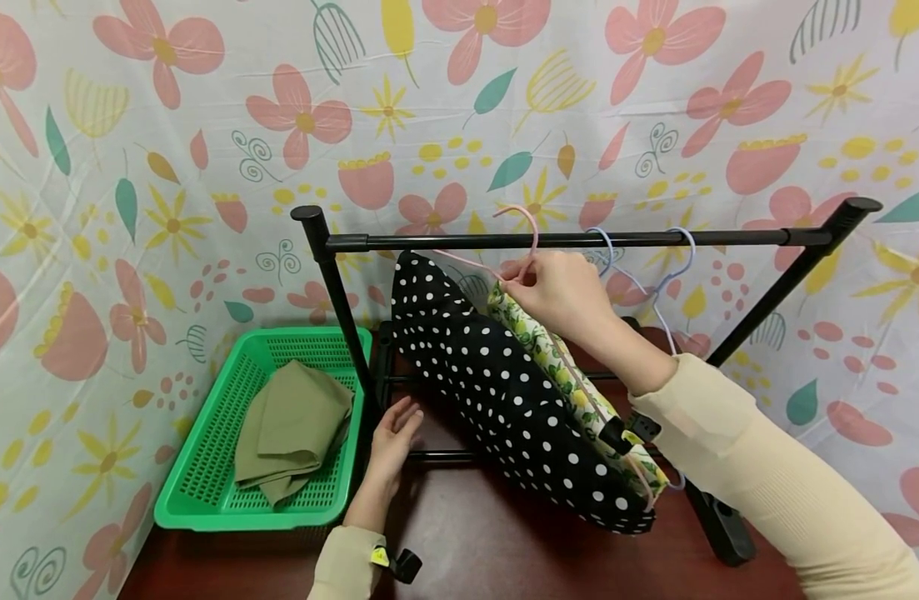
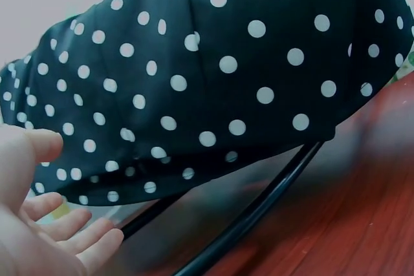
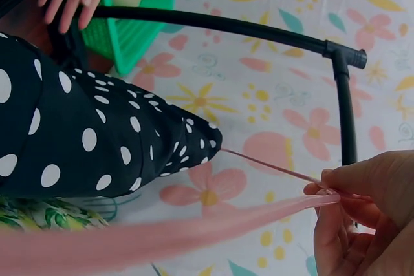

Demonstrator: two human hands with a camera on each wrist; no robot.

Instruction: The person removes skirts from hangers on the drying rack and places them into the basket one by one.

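A pink clothes hanger (image 1: 535, 227) is pinched at its neck between the thumb and fingers of my right hand (image 1: 567, 292), just below the black rail. Its hook overlaps the rail in the head view. Black fabric with white polka dots (image 1: 496, 383) drapes over the hanger's arm, slanting down to the right. My left hand (image 1: 390, 442) hovers low beside the fabric's left side, fingers spread and holding nothing. The left wrist view shows that palm (image 2: 39, 231) near the fabric's lower edge. Pink hanger wire (image 3: 278, 165) runs from the pinch into the cloth.
A black garment rack (image 1: 444, 242) stands on the dark red table (image 1: 466, 533). Behind the dotted fabric hangs lemon-print cloth (image 1: 556, 358), and blue hangers (image 1: 684, 250) hook over the rail rightward. At left, a green basket (image 1: 197, 517) holds folded olive cloth (image 1: 294, 425).
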